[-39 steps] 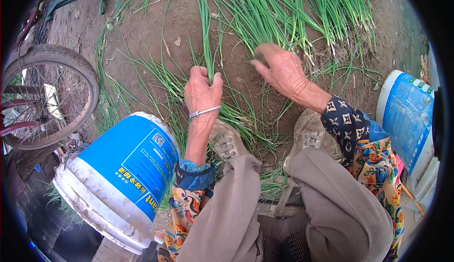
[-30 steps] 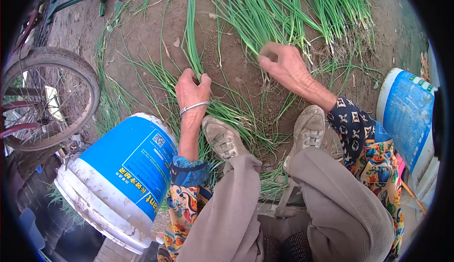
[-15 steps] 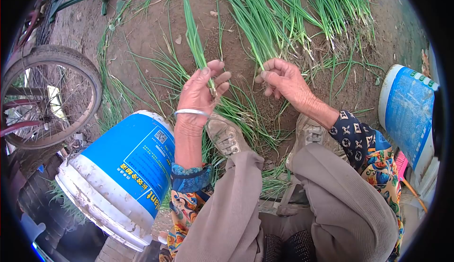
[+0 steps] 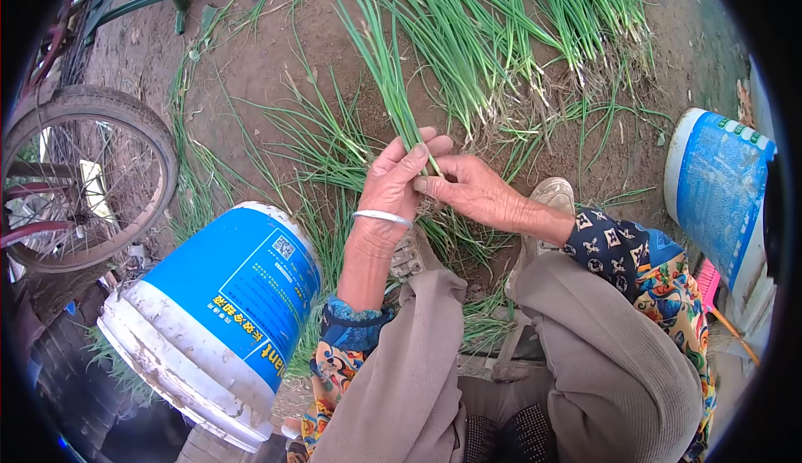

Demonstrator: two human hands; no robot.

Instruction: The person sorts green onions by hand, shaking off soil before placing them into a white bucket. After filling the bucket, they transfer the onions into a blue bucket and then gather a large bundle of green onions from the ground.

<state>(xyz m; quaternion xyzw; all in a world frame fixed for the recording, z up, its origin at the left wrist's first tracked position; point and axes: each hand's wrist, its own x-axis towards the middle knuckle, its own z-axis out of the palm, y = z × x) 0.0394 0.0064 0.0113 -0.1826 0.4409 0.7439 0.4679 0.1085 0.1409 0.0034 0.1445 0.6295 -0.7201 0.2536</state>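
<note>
Two hands meet at the root end of one bunch point(image 4: 391, 79) of long green stalks, above the ground between knees and heap. Left hand point(image 4: 393, 187): palm partly turned up, thumb pressed over the stems, fingers loosely curled beneath; white bangle point(image 4: 383, 216) at wrist. Right hand point(image 4: 480, 193): nearly closed, thumb and forefinger pinching at the lower tip, touching the left. Bunch slants up and away, its tops near the heap point(image 4: 455, 41) of similar stalks, roots toward the wearer. Loose stalks point(image 4: 334, 141) lie on bare soil, others about the shoes. Blue-and-white bucket point(image 4: 238, 283) tipped at left; second bucket point(image 4: 720, 187) at right, pink brush point(image 4: 708, 283) near it. Bicycle wheel point(image 4: 164, 141) far left.
</note>
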